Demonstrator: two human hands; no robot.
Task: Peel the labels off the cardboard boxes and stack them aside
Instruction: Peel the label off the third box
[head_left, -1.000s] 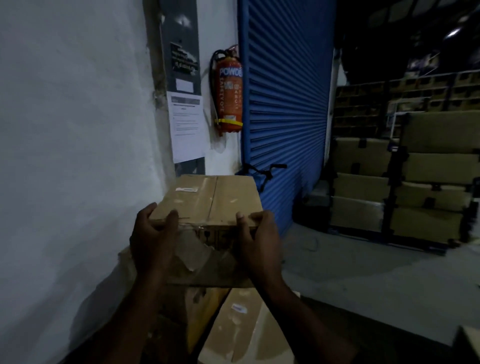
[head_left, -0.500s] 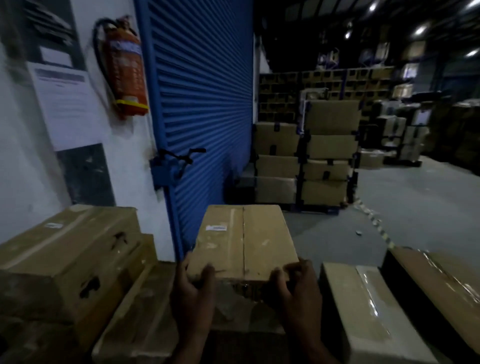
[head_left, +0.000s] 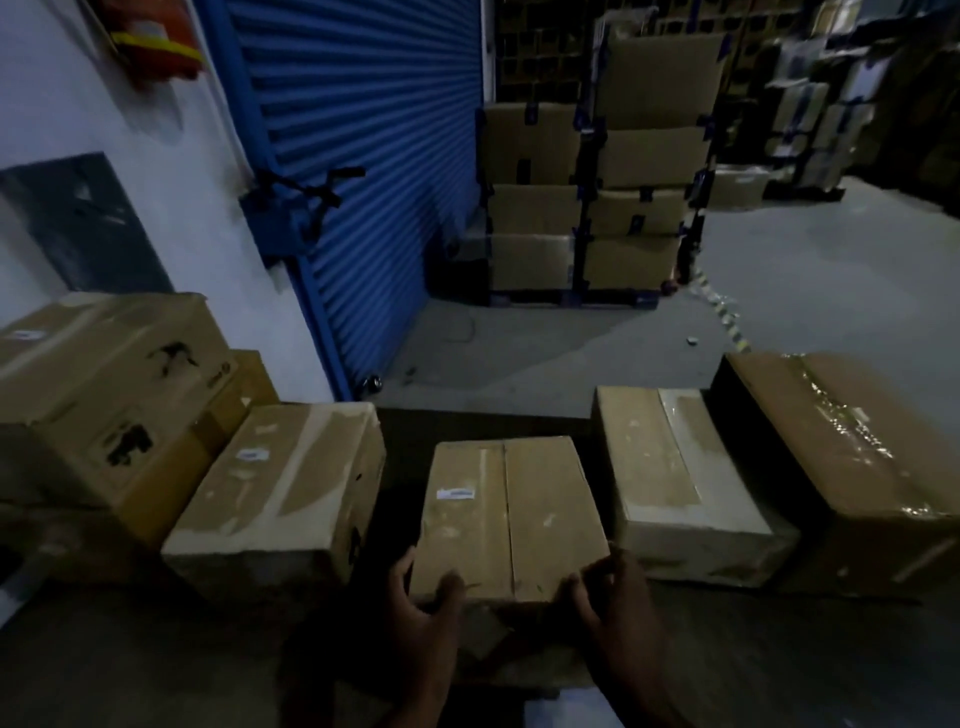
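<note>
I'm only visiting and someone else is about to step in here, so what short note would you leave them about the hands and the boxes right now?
Left hand: grips the near left corner of the held cardboard box.
Right hand: grips its near right corner.
The held box is between a box on the left and a taped box on the right, with a small white label on top.
The left box also carries a white label.
Done: none that I can confirm; it is dim.
Left: probably set this box down, peel its label, then the others, and stack them aside.
</note>
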